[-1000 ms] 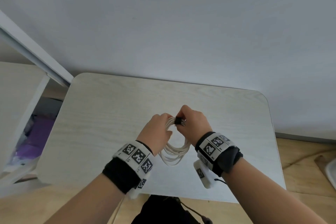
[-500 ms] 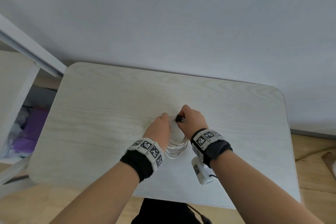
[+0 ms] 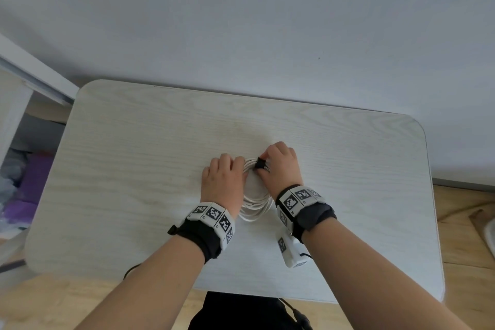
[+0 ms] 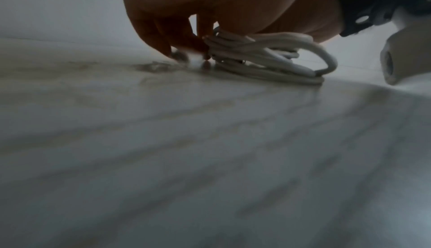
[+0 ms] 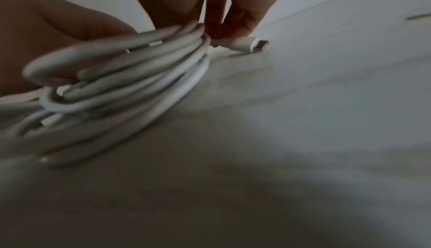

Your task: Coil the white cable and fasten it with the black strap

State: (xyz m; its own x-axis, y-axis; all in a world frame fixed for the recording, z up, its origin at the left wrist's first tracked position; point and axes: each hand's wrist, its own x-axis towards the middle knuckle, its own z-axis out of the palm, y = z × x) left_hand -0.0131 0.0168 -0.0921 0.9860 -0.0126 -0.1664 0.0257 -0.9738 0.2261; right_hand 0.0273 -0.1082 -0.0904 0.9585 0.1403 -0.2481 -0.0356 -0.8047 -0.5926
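The white cable point(image 3: 254, 205) is wound into a coil and lies flat on the pale wooden table point(image 3: 134, 169), between my wrists. A black strap point(image 3: 260, 163) wraps the coil's far side. My right hand point(image 3: 280, 166) pinches the bundle at the strap. My left hand point(image 3: 223, 179) covers the coil's left side, its curled fingers point(image 4: 163, 36) reaching down to the table beside the cable point(image 4: 268, 56). In the right wrist view the cable loops point(image 5: 130, 79) are stacked, and a white connector point(image 5: 254, 44) sticks out past my fingers point(image 5: 224, 21). The strap is hidden there.
A grey wall rises behind the table. A white shelf unit point(image 3: 16, 104) with purple things inside stands at the left. Wooden floor point(image 3: 466, 222) shows at the right. A dark object point(image 3: 241, 313) sits below the table's near edge.
Both hands have come down from above the table. The coil, hanging upright between them a second ago, now lies flat on the tabletop, still held.
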